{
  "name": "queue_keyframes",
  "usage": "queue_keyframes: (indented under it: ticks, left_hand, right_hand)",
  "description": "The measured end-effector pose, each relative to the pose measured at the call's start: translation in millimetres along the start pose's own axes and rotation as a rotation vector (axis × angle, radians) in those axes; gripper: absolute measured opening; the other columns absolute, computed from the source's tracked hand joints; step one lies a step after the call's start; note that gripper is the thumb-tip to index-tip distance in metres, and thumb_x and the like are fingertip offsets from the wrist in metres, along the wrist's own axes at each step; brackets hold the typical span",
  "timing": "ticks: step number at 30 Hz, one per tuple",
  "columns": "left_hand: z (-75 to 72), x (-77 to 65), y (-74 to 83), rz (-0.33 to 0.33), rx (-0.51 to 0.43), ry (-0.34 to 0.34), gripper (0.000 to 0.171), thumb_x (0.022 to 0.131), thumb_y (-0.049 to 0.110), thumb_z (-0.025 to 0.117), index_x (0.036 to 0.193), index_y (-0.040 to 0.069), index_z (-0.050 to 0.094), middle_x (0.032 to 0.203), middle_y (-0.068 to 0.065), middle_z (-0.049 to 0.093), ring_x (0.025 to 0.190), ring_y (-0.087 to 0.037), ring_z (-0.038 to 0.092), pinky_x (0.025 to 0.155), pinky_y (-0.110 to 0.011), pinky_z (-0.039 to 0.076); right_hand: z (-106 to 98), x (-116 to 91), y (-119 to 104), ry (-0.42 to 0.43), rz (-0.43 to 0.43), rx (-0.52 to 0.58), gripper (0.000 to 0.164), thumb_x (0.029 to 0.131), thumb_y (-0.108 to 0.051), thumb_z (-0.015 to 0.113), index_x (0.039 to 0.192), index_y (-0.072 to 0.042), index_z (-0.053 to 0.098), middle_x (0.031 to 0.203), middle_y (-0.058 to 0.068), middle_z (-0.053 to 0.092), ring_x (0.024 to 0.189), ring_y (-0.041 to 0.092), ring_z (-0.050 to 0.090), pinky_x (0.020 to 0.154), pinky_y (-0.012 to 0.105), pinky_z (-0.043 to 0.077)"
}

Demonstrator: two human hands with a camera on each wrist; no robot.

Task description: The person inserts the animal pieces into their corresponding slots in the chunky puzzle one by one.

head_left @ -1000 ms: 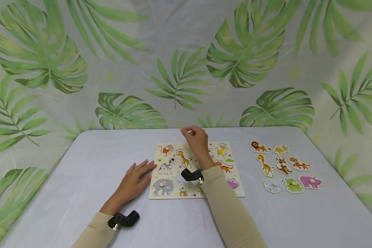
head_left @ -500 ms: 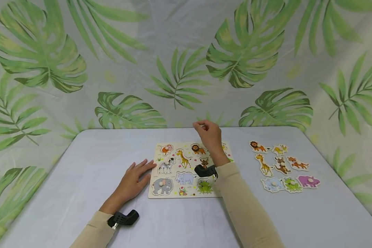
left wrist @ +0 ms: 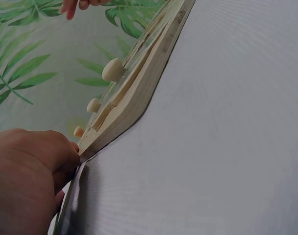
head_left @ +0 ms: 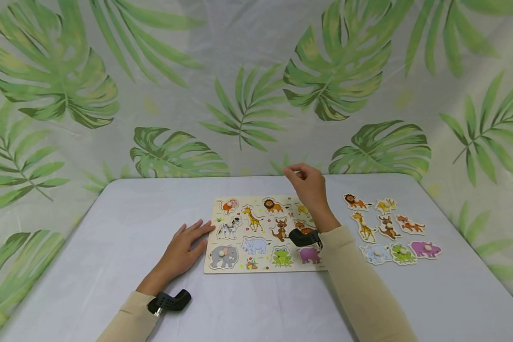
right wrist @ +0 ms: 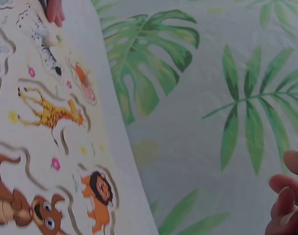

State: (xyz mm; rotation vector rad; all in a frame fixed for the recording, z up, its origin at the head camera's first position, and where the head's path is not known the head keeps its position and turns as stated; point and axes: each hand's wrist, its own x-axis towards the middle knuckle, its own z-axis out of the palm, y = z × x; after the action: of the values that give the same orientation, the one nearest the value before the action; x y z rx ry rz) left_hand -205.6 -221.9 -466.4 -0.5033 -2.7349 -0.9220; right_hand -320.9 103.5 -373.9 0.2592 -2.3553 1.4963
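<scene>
Puzzle board (head_left: 265, 233) lies lengthwise left to right, left hand (head_left: 185, 248) touching it, fingers extended, right hand (head_left: 309, 186) aloft, fingers loosely curled.

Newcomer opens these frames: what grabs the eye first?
Probably the green leaf-print backdrop, filling the head view's upper half. Next, the animal puzzle board on the white table, with the left hand at its left edge and the right hand raised near its far right corner. Then eight loose animal pieces, grouped to the board's right.

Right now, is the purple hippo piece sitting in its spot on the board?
No, the purple hippo piece lies on the table beside the frog piece, off to the right of the board.
</scene>
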Motion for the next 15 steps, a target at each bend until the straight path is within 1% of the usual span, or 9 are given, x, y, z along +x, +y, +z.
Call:
queue_keyframes:
  ticks: [4,7,12,15]
  left_hand:
    - [0.1,0.0,-0.2,-0.005,-0.002,-0.003,0.04,0.094,0.011,0.06,0.133,0.013,0.059,0.143,-0.005,0.051,0.138,-0.029,0.037,0.117,-0.054,0.012]
    - [0.4,0.2,-0.8,-0.005,0.002,-0.003,0.04,0.093,0.011,0.06,0.133,0.013,0.059,0.143,-0.005,0.051,0.138,-0.029,0.037,0.117,-0.054,0.013]
    - [0.1,-0.3,-0.2,-0.004,0.001,0.0,0.04,0.093,0.011,0.06,0.133,0.014,0.059,0.142,-0.005,0.051,0.138,-0.029,0.037,0.117,-0.054,0.013]
    - [0.4,-0.3,0.4,-0.004,-0.008,-0.003,0.04,0.094,0.011,0.06,0.134,0.014,0.059,0.143,-0.005,0.05,0.138,-0.03,0.037,0.117,-0.054,0.012]
  right_hand:
    - [-12,-3,5,-0.005,-0.009,-0.024,0.032,0.091,-0.042,0.065,0.105,-0.014,0.072,0.07,0.008,0.058,0.049,0.019,0.042,0.048,0.032,0.037]
    - [-19,-6,9,-0.014,-0.026,-0.043,0.032,0.091,-0.041,0.065,0.106,-0.014,0.072,0.072,0.008,0.058,0.052,0.021,0.043,0.048,0.032,0.037]
    - [-29,-9,14,-0.028,-0.04,-0.073,0.033,0.092,-0.041,0.064,0.109,-0.013,0.072,0.077,0.013,0.061,0.055,0.023,0.046,0.05,0.034,0.039]
    - [-37,-11,17,-0.026,-0.048,-0.114,0.034,0.092,-0.042,0.063,0.109,-0.013,0.072,0.076,0.012,0.061,0.056,0.024,0.047,0.051,0.034,0.04]
